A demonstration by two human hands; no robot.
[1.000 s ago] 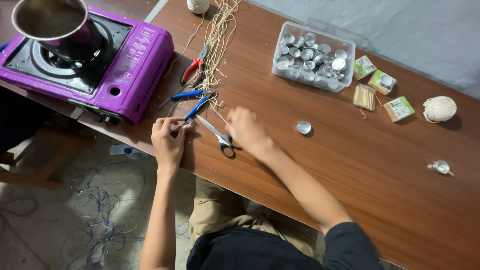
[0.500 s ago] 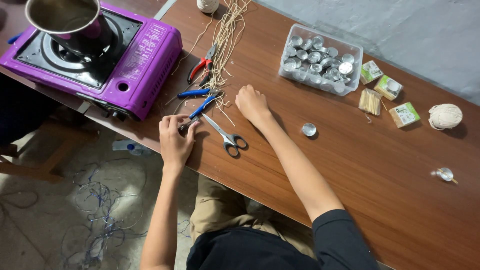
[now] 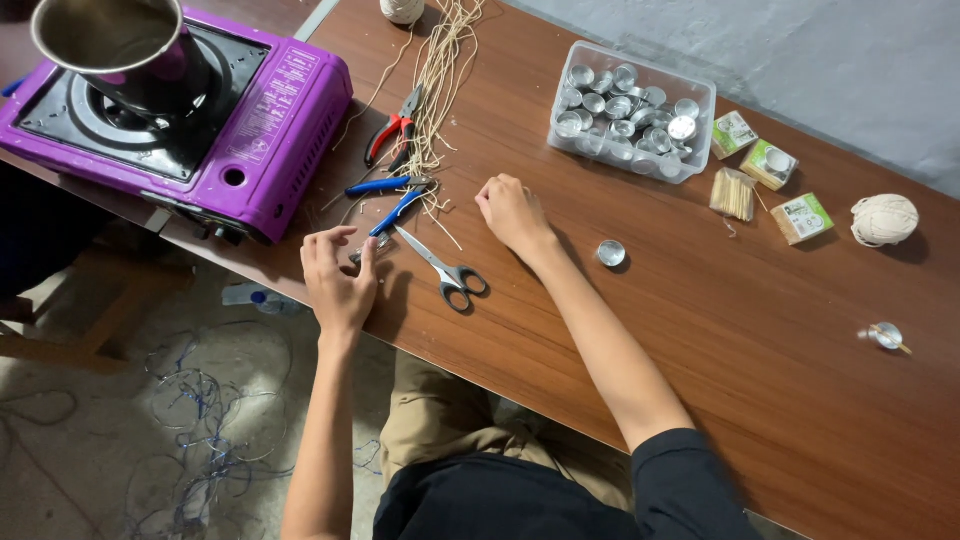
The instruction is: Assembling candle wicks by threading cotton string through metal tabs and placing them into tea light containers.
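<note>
My left hand [image 3: 338,280] hovers at the table's near edge with its fingers spread, thumb and forefinger close to the tip of the grey-handled scissors [image 3: 445,270] and the blue-handled pliers [image 3: 390,200]. My right hand [image 3: 512,212] rests on the brown table [image 3: 760,400] with its fingers curled, just right of the loose ends of a bundle of pale wick strands [image 3: 440,80]. Whether it pinches a strand is hidden. A single small metal cup [image 3: 611,253] lies to the right of that wrist.
A purple gas stove [image 3: 250,130] with a steel pot [image 3: 110,40] stands at the left. Red pliers [image 3: 392,135] lie by the strands. Further right are a clear box of metal cups [image 3: 630,110], small boxes [image 3: 803,217], a stick bundle [image 3: 733,193] and a twine ball [image 3: 884,220].
My right hand has left the scissors and moved up and right toward the strand ends. My left hand has drawn back a little and spread its fingers.
</note>
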